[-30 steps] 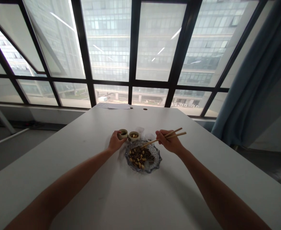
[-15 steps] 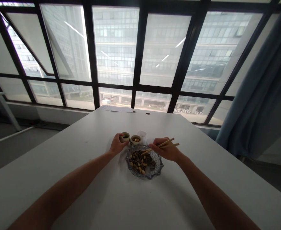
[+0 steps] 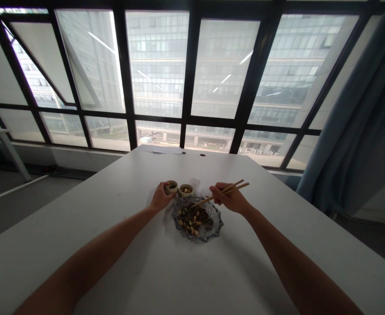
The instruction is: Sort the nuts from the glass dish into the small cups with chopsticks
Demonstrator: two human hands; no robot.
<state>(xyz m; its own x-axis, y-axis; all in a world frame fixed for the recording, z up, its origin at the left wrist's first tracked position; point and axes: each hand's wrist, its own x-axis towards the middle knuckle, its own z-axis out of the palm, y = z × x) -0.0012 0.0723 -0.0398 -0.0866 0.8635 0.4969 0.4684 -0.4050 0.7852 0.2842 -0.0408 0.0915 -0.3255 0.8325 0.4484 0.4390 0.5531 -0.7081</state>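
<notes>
A pair of wooden chopsticks (image 3: 220,192) is gripped in my right hand (image 3: 229,197), slanting down to the left. Their tips are over the far part of a scalloped glass bowl (image 3: 217,222), which holds dark seeds (image 3: 191,213) and several pale nuts (image 3: 196,233). Whether the tips pinch anything is too small to tell. Behind the bowl stand two small cups. Fingers of my left hand (image 3: 161,197) are closed around the left cup (image 3: 171,187), whose inside looks dark. Pale pieces lie in the right cup (image 3: 185,190), touching its neighbour.
A clear plastic container (image 3: 195,183) stands just behind the right cup. Papers (image 3: 161,149) lie at the far edge of the white table (image 3: 113,236). Large windows rise beyond it, and a blue curtain (image 3: 346,113) hangs at the right.
My right hand has moved slightly right and up, and the chopsticks have shifted with their tips now nearer the bowl's far rim. My left hand stays at the cup.
</notes>
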